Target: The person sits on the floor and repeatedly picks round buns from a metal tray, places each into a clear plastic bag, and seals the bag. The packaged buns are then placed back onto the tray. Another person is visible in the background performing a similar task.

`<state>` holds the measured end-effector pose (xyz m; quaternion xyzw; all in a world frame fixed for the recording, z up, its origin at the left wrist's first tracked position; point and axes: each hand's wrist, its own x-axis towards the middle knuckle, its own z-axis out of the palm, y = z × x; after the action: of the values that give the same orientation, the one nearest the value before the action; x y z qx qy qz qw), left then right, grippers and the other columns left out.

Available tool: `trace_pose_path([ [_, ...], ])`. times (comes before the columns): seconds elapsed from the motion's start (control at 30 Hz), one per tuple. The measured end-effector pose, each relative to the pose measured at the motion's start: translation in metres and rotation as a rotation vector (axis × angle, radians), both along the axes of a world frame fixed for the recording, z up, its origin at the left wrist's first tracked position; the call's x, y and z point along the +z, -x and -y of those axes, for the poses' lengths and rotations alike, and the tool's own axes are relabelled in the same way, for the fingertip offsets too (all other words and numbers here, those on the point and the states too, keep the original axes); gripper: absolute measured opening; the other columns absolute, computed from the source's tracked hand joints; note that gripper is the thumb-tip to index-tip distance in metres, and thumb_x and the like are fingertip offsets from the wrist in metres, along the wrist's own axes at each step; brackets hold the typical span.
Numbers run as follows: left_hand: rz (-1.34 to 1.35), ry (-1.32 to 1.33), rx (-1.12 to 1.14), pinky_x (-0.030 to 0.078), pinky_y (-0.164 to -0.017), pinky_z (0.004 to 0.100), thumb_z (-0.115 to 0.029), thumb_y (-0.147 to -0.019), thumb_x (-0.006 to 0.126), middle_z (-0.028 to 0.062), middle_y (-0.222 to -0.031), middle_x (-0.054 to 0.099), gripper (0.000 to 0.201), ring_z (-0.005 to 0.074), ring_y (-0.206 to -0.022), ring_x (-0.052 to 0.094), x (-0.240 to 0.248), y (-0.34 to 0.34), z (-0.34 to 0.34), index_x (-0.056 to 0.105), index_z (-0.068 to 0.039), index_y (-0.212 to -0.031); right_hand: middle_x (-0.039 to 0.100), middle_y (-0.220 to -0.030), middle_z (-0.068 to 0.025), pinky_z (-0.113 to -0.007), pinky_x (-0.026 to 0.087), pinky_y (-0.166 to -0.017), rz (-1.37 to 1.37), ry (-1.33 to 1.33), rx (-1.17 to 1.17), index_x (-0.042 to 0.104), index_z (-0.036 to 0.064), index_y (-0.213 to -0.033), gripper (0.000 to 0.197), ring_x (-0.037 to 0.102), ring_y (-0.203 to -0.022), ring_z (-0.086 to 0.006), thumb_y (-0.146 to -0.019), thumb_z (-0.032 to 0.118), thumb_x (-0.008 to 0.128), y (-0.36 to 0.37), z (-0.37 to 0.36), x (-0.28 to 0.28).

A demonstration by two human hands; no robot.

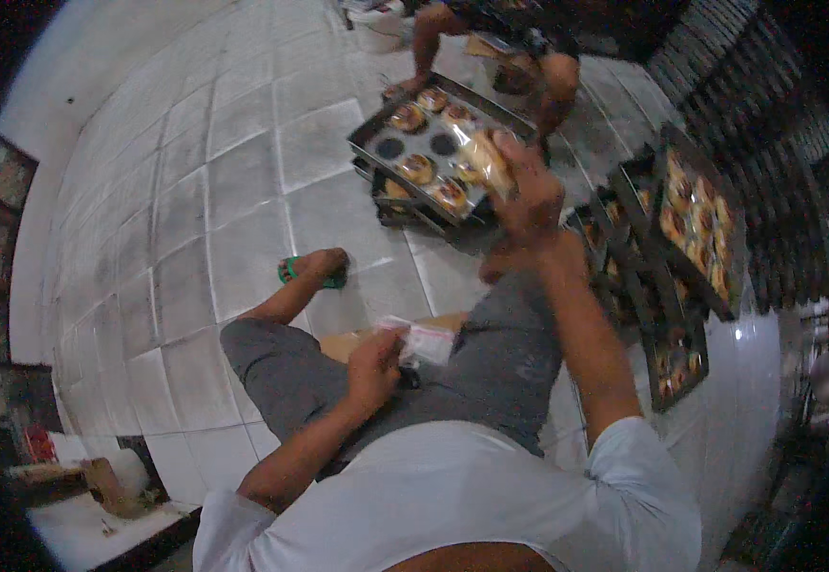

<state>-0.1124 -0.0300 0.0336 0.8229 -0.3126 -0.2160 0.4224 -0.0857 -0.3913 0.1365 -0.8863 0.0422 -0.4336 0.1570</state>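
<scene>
My right hand (532, 198) is stretched forward, closed around a golden bread roll (483, 164) that seems to be in clear plastic. It hangs over the right side of a dark metal tray (368, 133). Several round, browned buns (416, 170) with dark centres lie in that tray, and dark round spots show between them. Near my lap, my left hand (373, 370) grips a small stack of clear plastic bags (429, 342) with reddish edges. The stack's lower part rests over my thighs, and my left fingertips are partly blurred.
Another person's hand (405, 88) touches the tray's far left corner. More trays are stacked beneath it. To the right, bread-filled trays (695, 224) lean over others on the tiled floor (243, 181). A white bucket (376, 29) stands at the back; a low table (90, 534) is at lower left.
</scene>
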Motion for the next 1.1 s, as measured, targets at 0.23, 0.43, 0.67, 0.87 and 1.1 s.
trace_pose_path([
  [0.23, 0.862, -0.235, -0.284, 0.039, -0.117, 0.0575, -0.017, -0.083, 0.067, 0.008, -0.119, 0.074, 0.028, 0.0326, -0.12, 0.065, -0.058, 0.002, -0.011, 0.072, -0.005, -0.108, 0.074, -0.115, -0.0148, -0.047, 0.055, -0.095, -0.561, -0.293, 0.154, 0.073, 0.0148, -0.128, 0.051, 0.07, -0.109, -0.0352, -0.085, 0.042, 0.079, -0.078, -0.002, -0.052],
  [0.43, 0.693, 0.062, -0.291, 0.041, -0.115, 0.0584, -0.018, -0.079, 0.075, 0.0088, -0.105, 0.074, 0.026, 0.0349, -0.113, 0.067, -0.021, 0.004, -0.023, 0.07, -0.006, -0.102, 0.075, -0.098, -0.0142, -0.048, 0.057, -0.082, -1.159, -0.304, 0.597, 0.077, 0.0095, -0.112, 0.044, 0.073, -0.09, -0.0362, -0.083, 0.042, 0.081, 0.092, -0.142, -0.126],
  [0.67, -0.465, 0.128, -0.062, 0.056, -0.084, 0.0438, -0.031, -0.092, 0.08, 0.0094, -0.101, 0.072, 0.03, 0.0264, -0.095, 0.068, 0.042, 0.024, 0.011, 0.069, -0.004, -0.101, 0.075, -0.089, -0.0046, -0.029, 0.053, -0.07, -0.484, -1.599, 0.191, 0.075, 0.0021, -0.097, 0.019, 0.068, -0.077, -0.0138, -0.092, 0.02, 0.078, 0.079, -0.142, -0.07],
  [0.87, -0.795, 0.732, 0.651, 0.049, -0.061, 0.0325, -0.043, -0.1, 0.07, 0.0042, -0.086, 0.068, 0.039, 0.0141, -0.075, 0.06, 0.072, -0.067, 0.065, 0.067, -0.005, -0.103, 0.073, -0.078, -0.0039, -0.028, 0.05, -0.058, -0.532, -1.457, 0.265, 0.077, 0.0023, -0.091, 0.02, 0.064, -0.062, -0.0125, -0.09, 0.022, 0.082, 0.054, -0.156, -0.034],
  [1.1, -0.197, 0.262, 0.613, 0.045, -0.062, 0.0316, -0.036, -0.101, 0.068, -0.0016, -0.078, 0.059, 0.029, 0.0116, -0.068, 0.054, -0.116, -0.192, -0.088, 0.067, -0.01, -0.09, 0.073, -0.082, -0.0055, -0.034, 0.056, -0.068, -0.905, -0.793, 0.232, 0.078, 0.0019, -0.097, 0.052, 0.068, -0.073, -0.016, -0.088, 0.053, 0.079, -0.066, -0.022, -0.16],
])
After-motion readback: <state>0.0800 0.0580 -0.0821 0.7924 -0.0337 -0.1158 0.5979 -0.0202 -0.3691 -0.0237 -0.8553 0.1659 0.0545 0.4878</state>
